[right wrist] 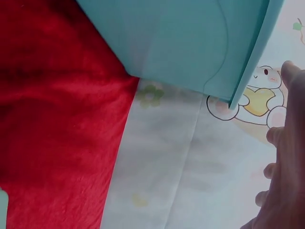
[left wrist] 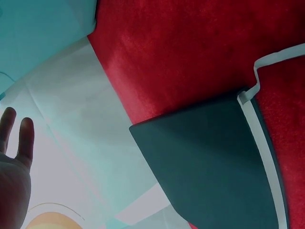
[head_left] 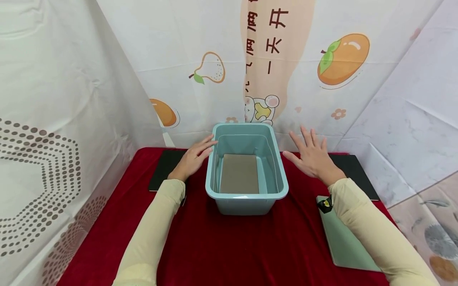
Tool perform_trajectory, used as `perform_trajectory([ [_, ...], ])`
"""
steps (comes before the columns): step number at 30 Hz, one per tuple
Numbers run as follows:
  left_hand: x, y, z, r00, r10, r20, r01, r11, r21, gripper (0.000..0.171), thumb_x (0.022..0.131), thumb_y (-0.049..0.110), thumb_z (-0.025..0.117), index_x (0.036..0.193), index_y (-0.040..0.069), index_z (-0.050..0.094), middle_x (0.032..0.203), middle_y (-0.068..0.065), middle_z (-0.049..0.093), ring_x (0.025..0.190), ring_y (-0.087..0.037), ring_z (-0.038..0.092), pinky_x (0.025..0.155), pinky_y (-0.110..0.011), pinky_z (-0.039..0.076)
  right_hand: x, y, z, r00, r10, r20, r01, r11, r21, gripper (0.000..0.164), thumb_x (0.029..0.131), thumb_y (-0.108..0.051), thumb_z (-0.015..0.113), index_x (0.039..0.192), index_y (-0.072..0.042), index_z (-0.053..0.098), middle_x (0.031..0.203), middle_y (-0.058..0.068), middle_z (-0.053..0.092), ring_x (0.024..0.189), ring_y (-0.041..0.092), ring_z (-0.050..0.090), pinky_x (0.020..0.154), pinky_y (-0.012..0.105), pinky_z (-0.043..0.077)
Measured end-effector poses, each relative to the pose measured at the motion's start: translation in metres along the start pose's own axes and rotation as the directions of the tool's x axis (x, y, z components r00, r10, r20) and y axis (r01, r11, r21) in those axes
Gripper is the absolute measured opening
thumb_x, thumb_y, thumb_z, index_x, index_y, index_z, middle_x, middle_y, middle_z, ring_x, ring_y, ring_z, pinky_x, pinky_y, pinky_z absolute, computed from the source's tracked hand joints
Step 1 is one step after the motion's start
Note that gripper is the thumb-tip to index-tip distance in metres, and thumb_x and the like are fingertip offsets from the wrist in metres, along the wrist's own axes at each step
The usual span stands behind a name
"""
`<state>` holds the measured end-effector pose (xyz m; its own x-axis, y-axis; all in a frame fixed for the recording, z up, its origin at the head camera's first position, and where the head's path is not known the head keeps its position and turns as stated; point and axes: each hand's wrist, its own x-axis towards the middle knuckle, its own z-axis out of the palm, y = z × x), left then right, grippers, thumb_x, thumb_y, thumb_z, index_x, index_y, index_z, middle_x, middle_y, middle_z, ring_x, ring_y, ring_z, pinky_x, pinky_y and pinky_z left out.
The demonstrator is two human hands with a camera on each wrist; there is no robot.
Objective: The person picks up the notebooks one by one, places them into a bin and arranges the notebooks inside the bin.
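Left hand (head_left: pixel 193 159), empty, fingers loose, at left side of blue bin (head_left: pixel 247 196) (touch unclear); right hand (head_left: pixel 313 159) empty, spread wide, apart from it. Bin upright between hands on red cloth (head_left: pixel 243 246), flat grey board (head_left: pixel 239 174) inside. Best held evenly, both sides.

A makeshift curtained booth in which I work: white printed hangings (head_left: pixel 171 35) enclose the front and both sides, and a red cloth (head_left: pixel 247 250) lies spread before me. The building type cannot be determined.
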<state>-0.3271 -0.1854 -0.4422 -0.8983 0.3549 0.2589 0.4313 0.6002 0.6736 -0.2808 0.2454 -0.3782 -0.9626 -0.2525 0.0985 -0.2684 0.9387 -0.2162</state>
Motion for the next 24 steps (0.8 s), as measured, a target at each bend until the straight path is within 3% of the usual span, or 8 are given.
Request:
perform_trajectory([
  [7, 0.001, 0.001, 0.0, 1.0, -0.01, -0.001, 0.01, 1.0, 0.001, 0.046, 0.105, 0.061, 0.037, 0.148, 0.048, 0.049, 0.163, 0.033, 0.025, 0.156, -0.019, 0.028, 0.124, -0.064, 0.024, -0.014, 0.013, -0.001, 1.0, 0.014, 0.019, -0.013, 1.0, -0.025, 0.086, 0.099, -0.071, 0.036, 0.166, -0.023, 0.009, 0.173, 0.019, -0.006, 0.156, 0.052, -0.008, 0.115, 0.082, -0.003],
  [18, 0.002, -0.001, 0.001, 1.0, 0.023, -0.014, -0.023, 1.0, -0.012, 0.05, 0.107, 0.056, 0.039, 0.15, 0.033, 0.052, 0.165, 0.025, 0.028, 0.156, -0.023, 0.029, 0.123, -0.065, 0.024, -0.036, 0.033, 0.0, 0.999, 0.036, 0.013, -0.036, 0.998, -0.047, 0.084, 0.1, -0.07, 0.036, 0.166, -0.025, 0.008, 0.172, 0.022, -0.003, 0.156, 0.053, -0.005, 0.114, 0.083, -0.001],
  [24, -0.001, -0.002, 0.002, 1.0, 0.01, -0.018, -0.01, 1.0, -0.018, 0.046, 0.105, 0.059, 0.038, 0.147, 0.046, 0.051, 0.163, 0.031, 0.027, 0.156, -0.019, 0.029, 0.124, -0.063, 0.025, -0.05, 0.039, 0.003, 0.999, 0.042, -0.009, -0.042, 0.998, -0.048, 0.084, 0.101, -0.067, 0.04, 0.166, -0.02, 0.014, 0.172, 0.023, -0.002, 0.155, 0.054, -0.002, 0.112, 0.084, -0.002],
])
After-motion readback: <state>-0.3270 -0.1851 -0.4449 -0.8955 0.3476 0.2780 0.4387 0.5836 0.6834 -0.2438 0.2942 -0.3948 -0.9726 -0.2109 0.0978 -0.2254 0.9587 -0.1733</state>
